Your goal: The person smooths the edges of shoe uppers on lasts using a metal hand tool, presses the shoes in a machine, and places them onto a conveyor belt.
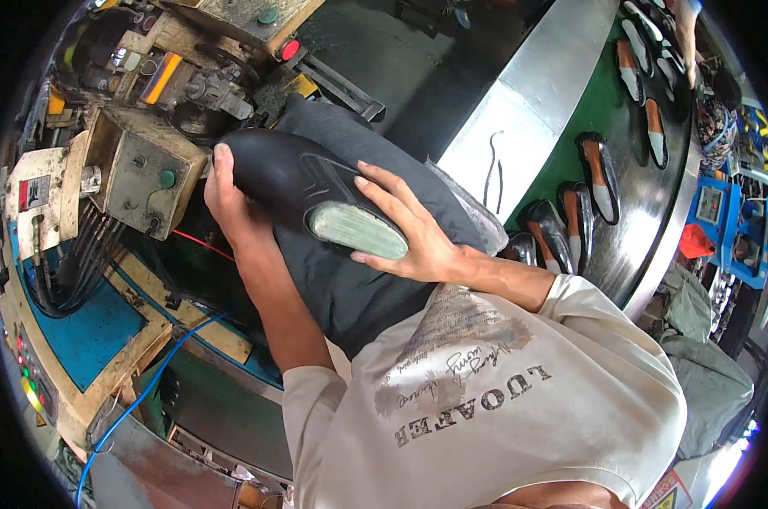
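A black shoe point(269, 165) lies across my lap over dark trousers point(358, 310), its rounded toe up and to the left. A pale green ribbed oval point(358, 229) shows at its heel end; whether this is a shoe last inside it I cannot tell. My left hand point(229, 199) is wrapped round the toe end from the left, its thumb on top and the other fingers hidden beneath. My right hand point(422, 233) clasps the heel end, with fingers along the far edge and the thumb by the oval's near edge.
On the left stands a greasy machine with a metal control box point(146, 174) and hoses. To the right, several black shoes point(600, 174) line a green and steel conveyor point(630, 246). Thin black cords point(493, 170) lie on a metal ledge. Another person's arm point(685, 38) reaches in at the top right.
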`<action>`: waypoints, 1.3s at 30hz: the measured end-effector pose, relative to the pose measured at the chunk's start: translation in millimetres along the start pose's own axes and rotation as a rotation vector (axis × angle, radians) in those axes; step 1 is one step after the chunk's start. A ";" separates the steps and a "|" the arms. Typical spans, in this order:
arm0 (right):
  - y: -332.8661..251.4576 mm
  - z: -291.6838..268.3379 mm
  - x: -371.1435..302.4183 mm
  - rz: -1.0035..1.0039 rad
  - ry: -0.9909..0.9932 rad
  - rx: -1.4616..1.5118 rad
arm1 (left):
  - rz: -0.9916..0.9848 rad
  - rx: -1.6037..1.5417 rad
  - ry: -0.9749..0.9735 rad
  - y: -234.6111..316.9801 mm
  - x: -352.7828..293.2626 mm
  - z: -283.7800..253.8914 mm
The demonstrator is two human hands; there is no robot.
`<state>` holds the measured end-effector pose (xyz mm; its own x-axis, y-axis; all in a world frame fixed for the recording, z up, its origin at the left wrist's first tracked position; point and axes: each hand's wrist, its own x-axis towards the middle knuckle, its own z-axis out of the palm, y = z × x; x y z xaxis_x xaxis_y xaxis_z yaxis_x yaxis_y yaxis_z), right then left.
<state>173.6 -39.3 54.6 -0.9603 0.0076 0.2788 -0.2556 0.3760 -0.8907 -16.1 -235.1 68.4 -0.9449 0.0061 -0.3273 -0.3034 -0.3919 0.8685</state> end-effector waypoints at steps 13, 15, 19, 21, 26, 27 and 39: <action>-1.9 -36.5 24.1 0.330 -0.473 0.260 | -0.085 0.452 0.029 -18.3 6.7 2.0; -0.4 -36.3 25.6 0.326 -0.476 0.211 | -0.070 0.489 -0.059 -19.9 9.9 -1.2; -2.4 -35.2 25.7 0.216 -0.381 0.163 | -0.059 0.500 -0.126 -22.7 9.4 -0.5; 3.0 -37.3 25.3 0.201 -0.349 0.206 | -0.066 0.479 -0.178 -21.5 8.7 2.5; 17.9 -39.8 0.8 0.073 -0.214 0.270 | 0.014 0.536 -0.139 -22.6 -6.2 7.4; 20.4 -35.9 -4.4 0.063 -0.217 0.277 | 0.036 0.548 -0.133 -20.7 -8.9 1.7; -13.7 -26.8 -40.0 0.331 -0.388 0.053 | 0.207 0.208 -0.247 0.2 -87.2 -6.5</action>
<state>218.5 -19.9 65.2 -0.9588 -0.2301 -0.1666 0.0738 0.3643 -0.9284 67.0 -241.7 94.7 -0.9822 0.1779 -0.0599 -0.0979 -0.2135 0.9720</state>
